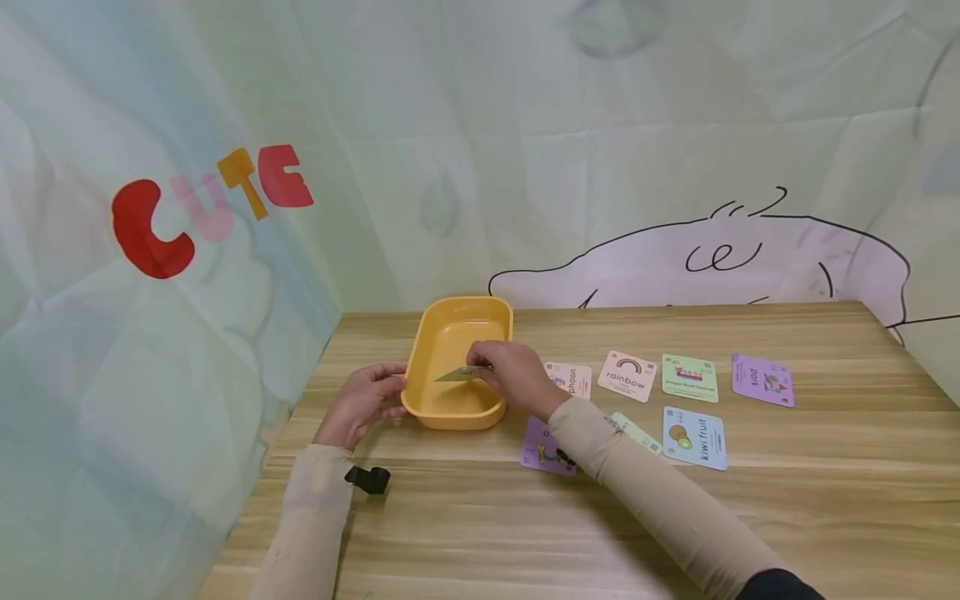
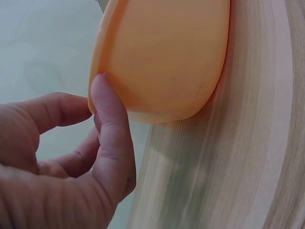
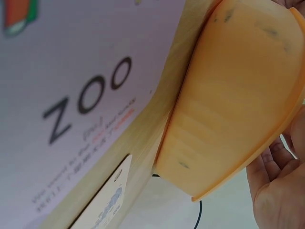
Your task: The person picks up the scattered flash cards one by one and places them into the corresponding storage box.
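Note:
A yellow plastic basin (image 1: 457,417) stands on the wooden table near its back left. My left hand (image 1: 360,406) pinches the basin's near-left rim between thumb and fingers; in the left wrist view those fingers (image 2: 112,129) lie on the rim. Over the basin's inside, my right hand (image 1: 517,375) holds a greenish card (image 1: 454,374) by its edge, tilted nearly flat; its print is too small to read. In the right wrist view a purple "zoo" card (image 3: 90,109) lies close to the camera, beside the basin's outer wall (image 3: 228,95).
Right of the basin lie a typhoon card (image 1: 577,381), partly hidden, a rainbow card (image 1: 628,375), a Dragon Boat Festival card (image 1: 688,377), a park card (image 1: 762,380) and a kiwi fruit card (image 1: 695,437). My right forearm partly covers a green card (image 1: 637,433). Printed cloth hangs behind.

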The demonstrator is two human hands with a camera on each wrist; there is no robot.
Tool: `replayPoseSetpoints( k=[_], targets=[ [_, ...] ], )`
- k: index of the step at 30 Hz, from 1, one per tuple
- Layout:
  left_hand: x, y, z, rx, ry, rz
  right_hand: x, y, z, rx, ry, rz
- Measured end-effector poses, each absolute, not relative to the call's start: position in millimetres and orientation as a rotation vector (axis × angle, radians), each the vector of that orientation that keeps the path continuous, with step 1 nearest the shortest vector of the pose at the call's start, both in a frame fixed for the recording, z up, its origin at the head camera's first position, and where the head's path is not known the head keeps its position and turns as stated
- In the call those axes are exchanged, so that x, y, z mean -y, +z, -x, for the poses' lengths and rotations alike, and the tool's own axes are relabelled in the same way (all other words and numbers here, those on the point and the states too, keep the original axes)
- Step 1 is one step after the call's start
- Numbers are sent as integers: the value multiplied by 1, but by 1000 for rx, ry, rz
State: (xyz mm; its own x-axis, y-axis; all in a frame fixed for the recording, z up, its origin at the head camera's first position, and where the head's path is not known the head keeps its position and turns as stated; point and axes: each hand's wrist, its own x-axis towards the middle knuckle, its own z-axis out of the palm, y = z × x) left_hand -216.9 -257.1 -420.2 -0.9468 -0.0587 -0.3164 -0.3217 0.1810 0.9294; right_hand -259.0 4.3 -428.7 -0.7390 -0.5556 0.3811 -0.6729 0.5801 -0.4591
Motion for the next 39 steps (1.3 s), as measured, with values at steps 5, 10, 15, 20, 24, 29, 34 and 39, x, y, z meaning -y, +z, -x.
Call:
replayPoseSetpoints(
  k=[5, 10, 15, 20, 24, 29, 34, 39],
  targets=[
    [257, -420, 216, -2241, 1855, 370, -4, -428, 259, 2631, 854, -1043],
    [258, -420, 216, -2238, 1857, 365, -3, -429, 259, 2624, 845, -1048],
    [258, -420, 216, -2240, 1859, 361, -4, -428, 259, 2632, 861, -1052],
    [257, -419, 215, -2241, 1854, 350, -4, -428, 258, 2657, 851, -1046],
    [256, -419, 215, -2240, 1850, 364, -4, -427, 258, 2688, 844, -1046],
    [256, -420, 215, -2244, 1847, 364, -4, -425, 259, 2721, 836, -1047],
    [257, -420, 215, -2251, 1845, 353, -4, -426, 259, 2738, 822, -1055],
    [257, -421, 215, -2255, 1846, 341, -4, -427, 259, 2748, 822, -1077]
  ],
)
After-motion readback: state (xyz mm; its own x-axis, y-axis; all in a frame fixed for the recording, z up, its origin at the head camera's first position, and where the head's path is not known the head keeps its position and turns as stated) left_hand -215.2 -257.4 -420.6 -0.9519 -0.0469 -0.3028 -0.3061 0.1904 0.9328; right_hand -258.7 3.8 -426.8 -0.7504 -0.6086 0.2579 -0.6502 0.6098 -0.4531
